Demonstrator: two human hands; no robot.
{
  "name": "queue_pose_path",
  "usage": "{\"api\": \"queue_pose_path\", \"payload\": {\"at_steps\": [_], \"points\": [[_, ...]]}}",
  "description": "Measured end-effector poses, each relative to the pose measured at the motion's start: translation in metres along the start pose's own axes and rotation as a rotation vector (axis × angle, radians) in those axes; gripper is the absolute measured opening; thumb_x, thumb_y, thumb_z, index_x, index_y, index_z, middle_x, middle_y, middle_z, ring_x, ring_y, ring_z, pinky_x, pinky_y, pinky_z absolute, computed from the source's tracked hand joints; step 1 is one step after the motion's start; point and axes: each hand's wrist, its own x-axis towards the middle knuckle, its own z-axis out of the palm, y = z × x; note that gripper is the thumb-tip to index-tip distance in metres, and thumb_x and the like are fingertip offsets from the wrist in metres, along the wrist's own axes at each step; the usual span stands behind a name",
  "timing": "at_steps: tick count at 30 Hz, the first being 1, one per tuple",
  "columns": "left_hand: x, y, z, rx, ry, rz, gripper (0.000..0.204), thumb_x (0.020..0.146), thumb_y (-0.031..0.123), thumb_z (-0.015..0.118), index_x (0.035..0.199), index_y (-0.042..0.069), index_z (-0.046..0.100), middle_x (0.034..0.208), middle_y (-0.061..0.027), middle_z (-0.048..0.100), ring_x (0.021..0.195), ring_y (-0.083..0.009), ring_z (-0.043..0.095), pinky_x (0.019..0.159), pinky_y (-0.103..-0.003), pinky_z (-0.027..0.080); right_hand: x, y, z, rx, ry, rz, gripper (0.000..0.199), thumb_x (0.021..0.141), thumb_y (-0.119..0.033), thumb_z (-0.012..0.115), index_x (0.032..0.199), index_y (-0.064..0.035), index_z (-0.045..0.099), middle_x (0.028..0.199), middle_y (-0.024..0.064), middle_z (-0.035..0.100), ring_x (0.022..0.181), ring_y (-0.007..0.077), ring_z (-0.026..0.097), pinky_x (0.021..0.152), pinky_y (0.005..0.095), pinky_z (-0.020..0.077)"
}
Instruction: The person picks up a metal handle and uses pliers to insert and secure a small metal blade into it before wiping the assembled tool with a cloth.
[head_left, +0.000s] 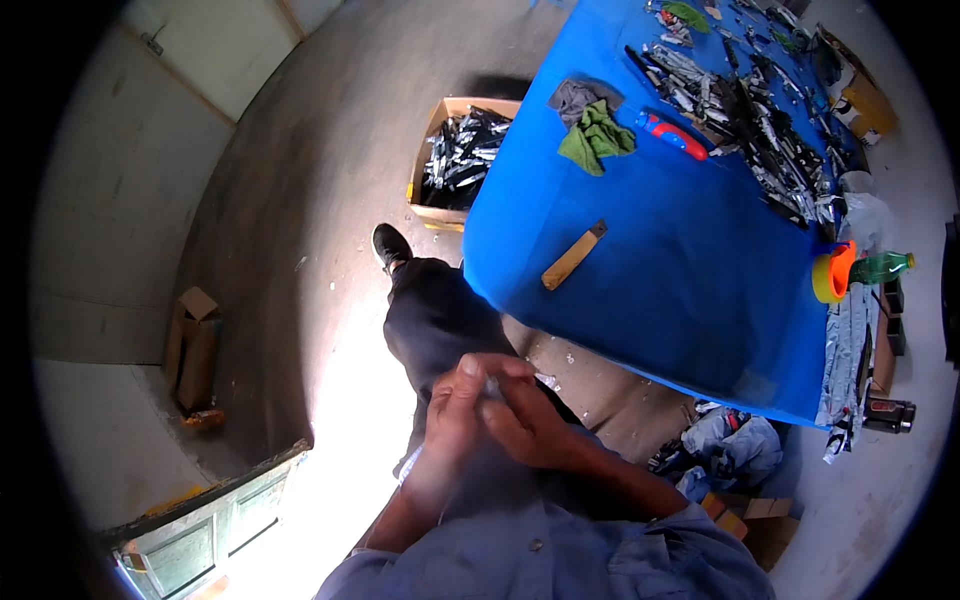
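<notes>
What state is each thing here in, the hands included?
Left hand: curled, grip unclear
Right hand: curled, grip unclear
Floor box: open, filled with black and silver pieces
Green cloth: crumpled
Grey cloth: crumpled
Red-blue tool: lying down
Tan strip: lying flat
Narrow carton: top flap open

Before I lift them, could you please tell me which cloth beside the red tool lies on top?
The green cloth: it overlaps the grey cloth, which lies partly beneath.

We saw a small, blurry grey thing (491,388), partly hidden between the left hand (453,408) and right hand (533,425).
</notes>
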Motion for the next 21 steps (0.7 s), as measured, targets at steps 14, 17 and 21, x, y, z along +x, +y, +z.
{"api": "queue_pose_path", "payload": {"at_steps": [14, 17, 21], "points": [[0.023, 0.009, 0.006, 0.223, 0.124, 0.091, 0.037, 0.107, 0.035, 0.065, 0.115, 0.000, 0.072, 0.103, -0.0088, 0.074, 0.089, -0.0125, 0.066, 0.084, -0.028, 0.054, -0.013, -0.010, -0.040, -0.181, 0.193, 0.163, 0.029, 0.099, -0.012, 0.066, 0.125, 0.0009, 0.059, 0.094, 0.0106, 0.063, 0.079, 0.0182, 0.059, 0.072, 0.0333, 0.0498], [0.022, 0.008, 0.005, 0.229, 0.100, 0.101, 0.029, 0.106, 0.027, 0.068, 0.107, -0.002, 0.074, 0.092, -0.0027, 0.072, 0.083, -0.0081, 0.060, 0.080, -0.024, 0.051, -0.012, -0.007, -0.038, -0.231, 0.218, 0.095, 0.028, 0.098, -0.013, 0.068, 0.122, 0.0003, 0.060, 0.094, 0.0113, 0.063, 0.076, 0.0209, 0.059, 0.070, 0.0341, 0.0493], [0.021, 0.013, 0.008, 0.298, 0.119, 0.109, 0.029, 0.107, 0.026, 0.068, 0.105, -0.002, 0.075, 0.087, -0.0014, 0.070, 0.079, -0.0073, 0.059, 0.075, -0.023, 0.050, -0.012, -0.010, -0.043, -0.178, 0.069, 0.229, 0.027, 0.104, -0.025, 0.061, 0.118, -0.0015, 0.061, 0.093, 0.0153, 0.066, 0.084, 0.0304, 0.066, 0.072, 0.0416, 0.0497]]}}
